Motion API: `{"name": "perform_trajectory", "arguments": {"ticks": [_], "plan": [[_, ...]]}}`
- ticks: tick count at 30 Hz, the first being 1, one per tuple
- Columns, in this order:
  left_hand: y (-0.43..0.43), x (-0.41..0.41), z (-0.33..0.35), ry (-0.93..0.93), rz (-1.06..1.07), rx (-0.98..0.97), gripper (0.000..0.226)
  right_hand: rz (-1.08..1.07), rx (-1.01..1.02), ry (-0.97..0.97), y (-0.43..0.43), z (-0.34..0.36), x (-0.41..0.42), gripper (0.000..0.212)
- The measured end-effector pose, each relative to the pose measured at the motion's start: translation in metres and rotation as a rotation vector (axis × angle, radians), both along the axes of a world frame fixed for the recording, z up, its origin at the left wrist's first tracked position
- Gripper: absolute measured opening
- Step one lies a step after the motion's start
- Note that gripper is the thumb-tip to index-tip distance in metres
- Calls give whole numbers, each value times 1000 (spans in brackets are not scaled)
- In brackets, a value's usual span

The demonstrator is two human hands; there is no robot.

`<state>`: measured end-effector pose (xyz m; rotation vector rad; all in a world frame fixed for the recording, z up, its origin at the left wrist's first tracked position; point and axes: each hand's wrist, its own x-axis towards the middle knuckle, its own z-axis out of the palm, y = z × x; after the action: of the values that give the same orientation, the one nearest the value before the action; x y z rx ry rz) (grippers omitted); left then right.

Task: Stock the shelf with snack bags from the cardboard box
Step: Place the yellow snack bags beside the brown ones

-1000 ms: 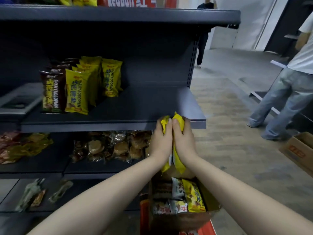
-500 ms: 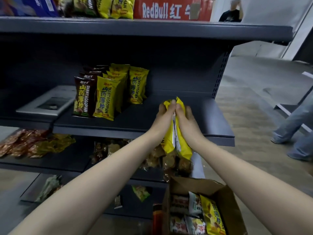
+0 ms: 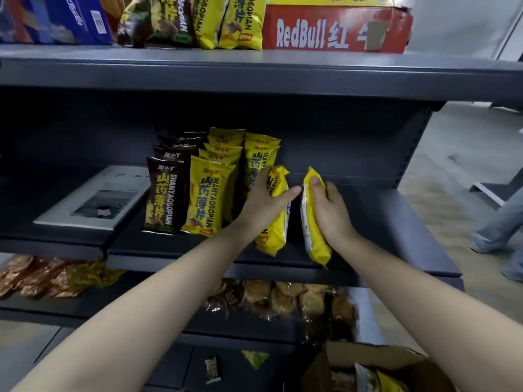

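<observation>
Bags are the weak point here: each hand holds one slim yellow packet upright over the shelf [image 3: 382, 222], and neither looks set down yet. The left hand [image 3: 263, 202] curls its fingers round the upper half of the left-hand bag [image 3: 276, 233], with one finger stretched toward the other hand. The right hand [image 3: 329, 213] grips the right-hand bag [image 3: 311, 236], thumb on the front and fingers behind. The two bags hang near each other but apart, their lower ends below the wrists and close to the shelf's front lip.

Just past the left hand's knuckles stand the stocked rows [image 3: 209, 199] of yellow and brown bags; whether the hand touches the nearest one cannot be told. A sideways nudge from that hand would probably topple the front bags, since they stand on narrow bottoms and lean on one another. Let go this near the lip, either bag could slide off toward the cardboard box [image 3: 368, 360] under the right forearm. The glossy film looks slippery, so a loosened grip risks a drop. Placed out beyond the right hand, a bag would have nothing to lean on and would likely fall flat.
</observation>
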<state>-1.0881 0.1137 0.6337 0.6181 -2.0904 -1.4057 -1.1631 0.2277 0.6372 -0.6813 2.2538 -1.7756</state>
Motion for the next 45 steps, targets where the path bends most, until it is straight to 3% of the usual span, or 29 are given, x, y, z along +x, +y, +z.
{"name": "perform_trajectory", "arguments": {"ticks": [3,7,10,22,28,32,35,38,45], "plan": [[-18,-13,0,-14,110,-98,95,-57,-19,-16,-17,2,-10,48],[-31,-31,-4,-144,324,-418,83,-105,-19,-16,-34,7,-24,52],[-44,-47,-8,-238,456,-514,80,-138,-8,-40,-40,10,-36,52],[-61,-106,-23,-370,662,-323,94,-98,24,-69,-56,2,-55,49],[-63,-114,-21,-375,644,-263,101,-73,-12,-99,-59,-2,-60,45],[-60,-104,-23,-382,567,-312,112,-50,-8,-100,-61,-3,-59,36],[-53,-88,-36,-382,507,-367,117,-45,-6,-98,-64,-2,-56,41],[-46,-71,-55,-400,444,-364,116,-38,-22,-98,-70,-2,-54,35],[-57,-60,-64,-375,459,-306,94,-38,-50,-115,-78,-2,-47,46]]}}
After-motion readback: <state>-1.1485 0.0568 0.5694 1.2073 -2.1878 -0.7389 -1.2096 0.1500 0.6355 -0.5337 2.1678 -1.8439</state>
